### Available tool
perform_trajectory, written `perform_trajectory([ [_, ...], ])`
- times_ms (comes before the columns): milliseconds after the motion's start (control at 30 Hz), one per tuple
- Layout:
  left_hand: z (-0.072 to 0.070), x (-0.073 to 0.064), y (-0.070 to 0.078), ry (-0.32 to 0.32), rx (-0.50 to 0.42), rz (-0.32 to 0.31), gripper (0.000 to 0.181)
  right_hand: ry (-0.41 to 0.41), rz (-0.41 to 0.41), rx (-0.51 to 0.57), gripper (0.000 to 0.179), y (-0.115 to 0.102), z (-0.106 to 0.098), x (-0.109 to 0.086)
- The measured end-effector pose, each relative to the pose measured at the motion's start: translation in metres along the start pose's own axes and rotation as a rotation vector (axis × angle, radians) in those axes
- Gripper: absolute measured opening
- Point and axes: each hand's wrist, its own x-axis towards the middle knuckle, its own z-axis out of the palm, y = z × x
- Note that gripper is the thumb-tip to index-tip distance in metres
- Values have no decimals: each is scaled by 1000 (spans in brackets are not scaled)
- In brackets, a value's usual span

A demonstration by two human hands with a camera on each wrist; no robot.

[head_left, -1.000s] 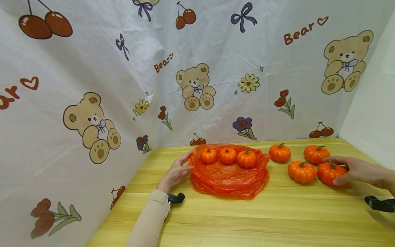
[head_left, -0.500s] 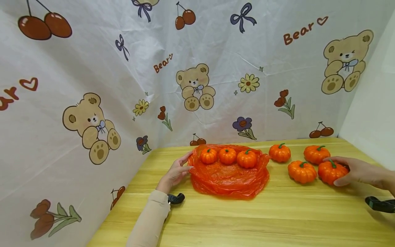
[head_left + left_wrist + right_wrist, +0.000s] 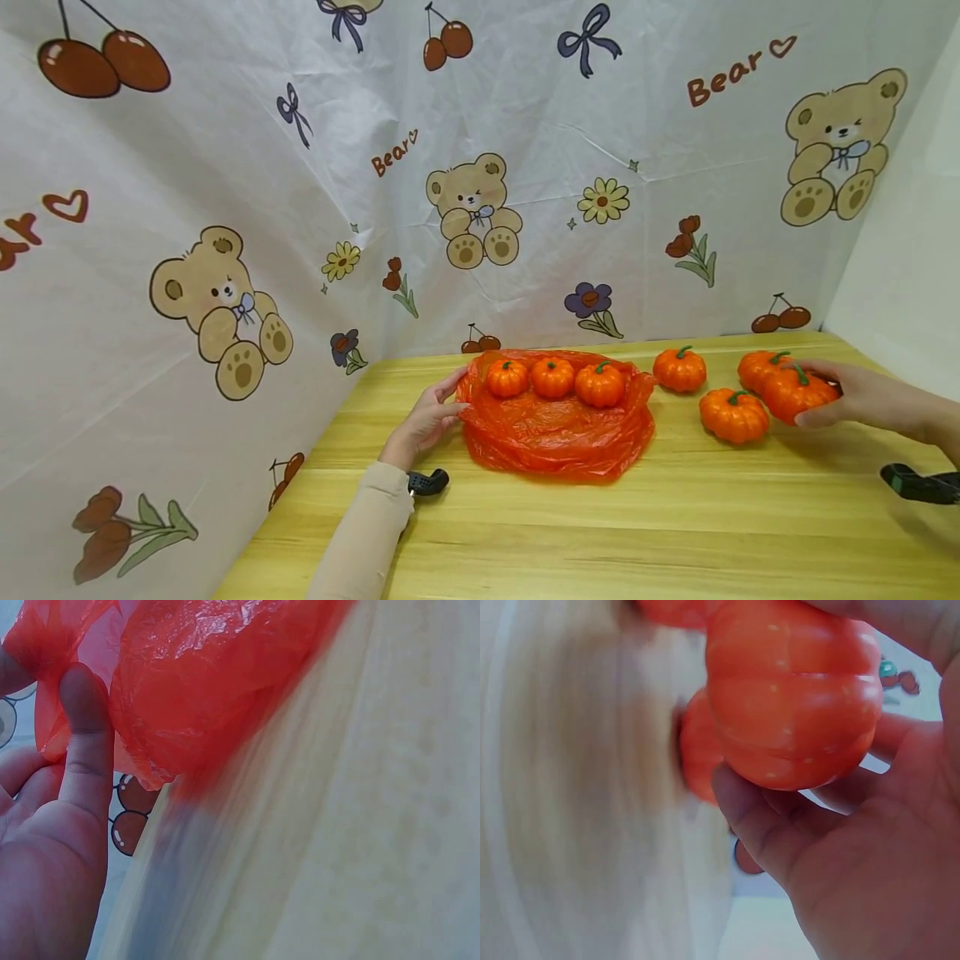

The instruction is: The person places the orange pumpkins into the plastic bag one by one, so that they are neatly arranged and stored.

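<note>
My left hand [image 3: 427, 421] pinches the left rim of a thin red plastic bag [image 3: 551, 450], thumb on the near side in the left wrist view. The bag lies spread open on the table, with three small orange toy pumpkins [image 3: 552, 380] in a row toward its back. At the right, my right hand [image 3: 866, 406] grips another orange pumpkin [image 3: 797, 402] with a green stem, thumb and fingers on opposite sides. It is raised off the wood and overlaps the pumpkin behind it [image 3: 754, 369]. The right wrist view shows the ribbed side of the held pumpkin [image 3: 795, 697] up close.
Two more pumpkins stand on the wooden table [image 3: 570, 533] between bag and right hand: one at the back [image 3: 679, 372], one nearer [image 3: 734, 417]. A white bear-print sheet [image 3: 525, 308] hangs behind and at the left. A white wall [image 3: 915, 250] closes the right side.
My right hand has lifted the pumpkin from the table and moved it slightly up and left, over toward the back pumpkin. The left hand and the bag stay in place.
</note>
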Motion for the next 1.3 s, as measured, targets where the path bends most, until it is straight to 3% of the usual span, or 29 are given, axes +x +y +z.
perform_trajectory([
  [433,-1,0,-1,-16,24,0,81,73,-34,-67,88,-60,5,12],
  [900,1,-2,2,-21,21,15,82,62,-57,-32,86,-96,7,36],
  [1100,-1,-1,0,-14,15,5,82,14,-41,2,91,-114,13,44],
  [1300,-2,0,0,-10,3,4,80,-11,-63,60,86,-131,23,56],
])
